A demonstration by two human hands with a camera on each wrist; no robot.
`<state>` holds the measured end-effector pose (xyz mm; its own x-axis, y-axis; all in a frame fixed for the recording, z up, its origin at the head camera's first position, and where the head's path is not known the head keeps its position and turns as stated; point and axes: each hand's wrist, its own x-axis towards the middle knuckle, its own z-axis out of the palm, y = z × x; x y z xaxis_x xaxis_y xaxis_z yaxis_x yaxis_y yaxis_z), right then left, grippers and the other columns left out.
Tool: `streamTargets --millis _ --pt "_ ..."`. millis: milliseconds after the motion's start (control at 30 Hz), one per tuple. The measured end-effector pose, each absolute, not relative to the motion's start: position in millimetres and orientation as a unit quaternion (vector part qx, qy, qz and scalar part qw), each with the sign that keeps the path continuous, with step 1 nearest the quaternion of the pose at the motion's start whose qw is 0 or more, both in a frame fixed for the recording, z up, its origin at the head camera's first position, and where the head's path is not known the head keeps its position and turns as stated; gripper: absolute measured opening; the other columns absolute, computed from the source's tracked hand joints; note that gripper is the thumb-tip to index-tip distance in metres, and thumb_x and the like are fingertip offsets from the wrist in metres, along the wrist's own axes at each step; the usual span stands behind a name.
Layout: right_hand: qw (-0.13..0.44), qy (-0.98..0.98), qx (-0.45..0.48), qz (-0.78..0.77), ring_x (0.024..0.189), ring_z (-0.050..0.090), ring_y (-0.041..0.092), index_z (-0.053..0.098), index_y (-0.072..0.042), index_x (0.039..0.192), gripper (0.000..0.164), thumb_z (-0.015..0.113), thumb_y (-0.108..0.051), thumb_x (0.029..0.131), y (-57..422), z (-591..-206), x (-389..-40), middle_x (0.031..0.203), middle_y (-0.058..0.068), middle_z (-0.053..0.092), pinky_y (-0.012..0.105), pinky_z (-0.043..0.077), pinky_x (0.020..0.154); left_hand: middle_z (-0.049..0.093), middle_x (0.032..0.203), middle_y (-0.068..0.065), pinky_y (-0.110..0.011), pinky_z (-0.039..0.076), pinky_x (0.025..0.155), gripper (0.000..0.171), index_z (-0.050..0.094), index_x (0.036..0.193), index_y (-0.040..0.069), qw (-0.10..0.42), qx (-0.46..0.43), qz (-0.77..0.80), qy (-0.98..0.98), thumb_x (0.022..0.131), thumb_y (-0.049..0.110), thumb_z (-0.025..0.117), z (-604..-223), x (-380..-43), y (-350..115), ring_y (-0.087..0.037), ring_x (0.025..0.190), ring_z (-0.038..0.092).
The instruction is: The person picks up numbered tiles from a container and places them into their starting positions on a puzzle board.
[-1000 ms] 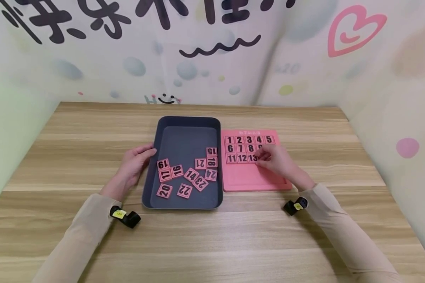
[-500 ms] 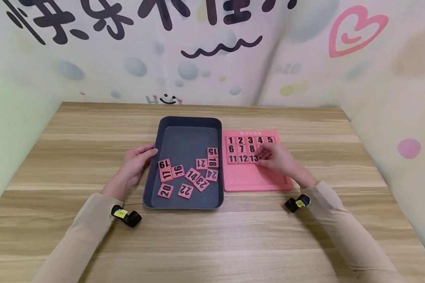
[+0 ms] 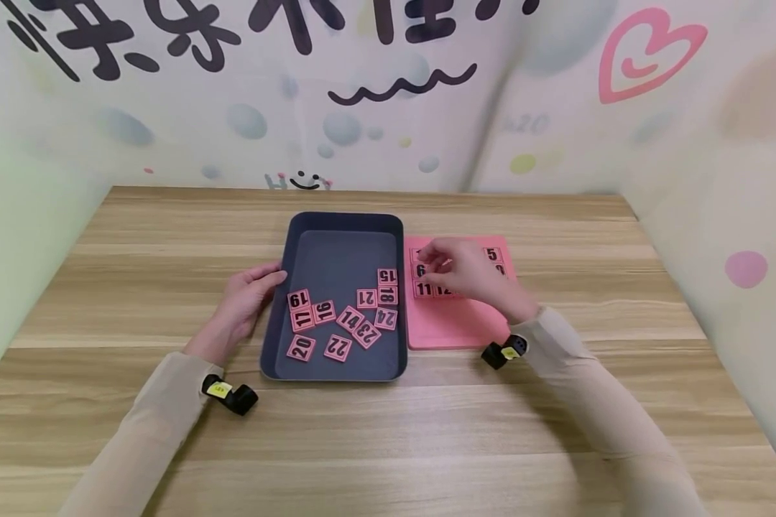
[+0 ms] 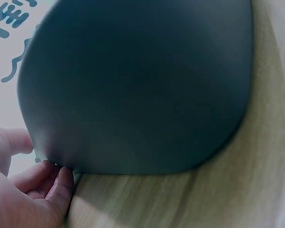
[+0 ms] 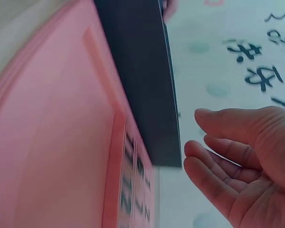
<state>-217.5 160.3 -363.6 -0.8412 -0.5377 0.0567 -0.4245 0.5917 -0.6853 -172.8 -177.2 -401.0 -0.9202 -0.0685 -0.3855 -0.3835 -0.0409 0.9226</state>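
My left hand (image 3: 248, 298) holds the left side of a dark grey tray (image 3: 397, 237), thumb at the rim. In the left wrist view, the left fingers (image 4: 61, 187) are by the underside edge of the tray (image 4: 133, 95). Loose pink number tiles lie in the tray, among them the 20 tile (image 3: 301, 348) and the 14 tile (image 3: 350, 319). My right hand (image 3: 465, 271) is over the pink number board (image 3: 453, 327), covering part of its tile rows. In the right wrist view, the right hand (image 5: 249, 161) has its thumb and fingers apart, nothing between them.
The tray's right wall stands right beside the board. Both are on a wooden table (image 3: 388, 445). A printed wall (image 3: 233, 151) rises behind the far table edge. Black wrist cameras (image 3: 236, 397) are on both arms.
My right hand has moved left across the board from beside the 13 tile to over its left columns, uncovering tiles on the right. The left hand and tray stay put.
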Motion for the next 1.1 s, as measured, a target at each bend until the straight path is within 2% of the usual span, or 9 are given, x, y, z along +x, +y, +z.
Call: streamTargets --millis 233,433,633,800,933,1100 --pt "0.091 0.868 -0.307 -0.380 0.081 0.061 0.020 0.062 0.006 0.102 0.028 0.074 -0.002 0.078 122.8 -360.1 -216.5 0.088 0.012 0.064 0.030 0.053 0.073 0.055 0.123 -0.005 -0.013 0.044 0.080 0.051 0.041 0.137 -0.006 0.106 -0.158 0.707 0.681 0.092 0.012 0.057 -401.4 -172.8 -176.8 -0.001 0.092 0.055" --pt "0.101 0.853 -0.332 -0.389 0.082 0.062 0.020 0.062 0.007 0.104 0.029 0.074 -0.002 0.078 102.1 -360.4 -215.0 0.092 0.015 0.064 0.027 0.053 0.074 0.049 0.133 -0.011 -0.012 0.043 0.081 0.051 0.041 0.138 -0.005 0.108 -0.162 0.702 0.685 0.092 0.012 0.056 -401.0 -172.7 -177.0 -0.002 0.093 0.054" --pt "0.113 0.847 -0.343 -0.391 0.083 0.062 0.018 0.062 0.005 0.104 0.030 0.074 -0.004 0.079 88.8 -364.1 -213.4 0.091 0.011 0.064 0.024 0.052 0.074 0.048 0.135 -0.012 -0.013 0.043 0.082 0.051 0.041 0.138 -0.004 0.110 -0.163 0.699 0.687 0.093 0.013 0.056 -401.3 -172.3 -177.6 -0.003 0.096 0.053" --pt "0.115 0.847 -0.339 -0.394 0.082 0.062 0.017 0.063 0.005 0.104 0.029 0.074 -0.003 0.079 83.2 -367.0 -213.4 0.089 0.010 0.064 0.024 0.053 0.074 0.039 0.144 -0.017 -0.018 0.041 0.091 0.052 0.040 0.139 -0.003 0.117 -0.164 0.694 0.692 0.093 0.016 0.056 -400.6 -172.9 -177.3 -0.006 0.102 0.051" --pt "0.119 0.848 -0.332 -0.395 0.083 0.062 0.018 0.063 0.005 0.104 0.028 0.073 -0.002 0.079 81.1 -367.8 -213.9 0.090 0.010 0.063 0.024 0.053 0.075 0.037 0.145 -0.016 -0.024 0.037 0.099 0.052 0.040 0.140 -0.001 0.120 -0.166 0.690 0.694 0.094 0.017 0.056 -399.8 -172.9 -177.2 -0.008 0.107 0.049" --pt "0.133 0.849 -0.322 -0.398 0.083 0.061 0.018 0.063 0.005 0.105 0.029 0.073 0.000 0.079 80.2 -367.9 -214.1 0.090 0.010 0.063 0.024 0.053 0.075 0.037 0.145 -0.016 -0.023 0.038 0.098 0.052 0.040 0.140 -0.001 0.119 -0.168 0.688 0.696 0.094 0.017 0.056 -399.3 -172.8 -177.0 -0.008 0.106 0.049"
